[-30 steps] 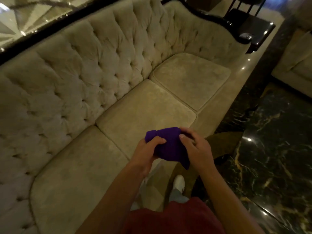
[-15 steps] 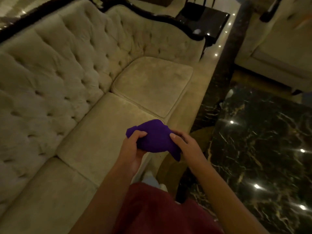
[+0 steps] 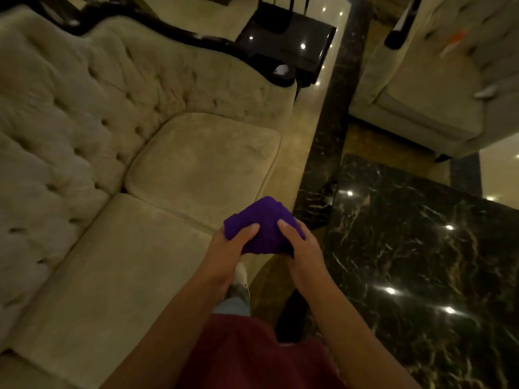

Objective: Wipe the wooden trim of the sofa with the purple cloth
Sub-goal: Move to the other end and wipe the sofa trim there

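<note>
A bunched purple cloth [image 3: 262,223] is held in front of me by both hands, above the sofa's front edge. My left hand [image 3: 229,249] grips its left side and my right hand [image 3: 302,249] grips its right side. The beige tufted sofa [image 3: 196,164] fills the left of the view. Its dark glossy wooden trim [image 3: 179,37] curves along the top of the backrest and down to the far arm end [image 3: 280,77], well beyond my hands.
A black glossy side table [image 3: 283,43] stands past the sofa's far arm. A second beige sofa [image 3: 432,88] sits at the upper right. Dark marble floor [image 3: 421,262] with light reflections lies to the right. My foot in a white shoe [image 3: 241,279] is below the cloth.
The view has swung right along the sofa toward its far arm, which now looks closer. Both hands still hold the cloth, bunching it more tightly between them.
</note>
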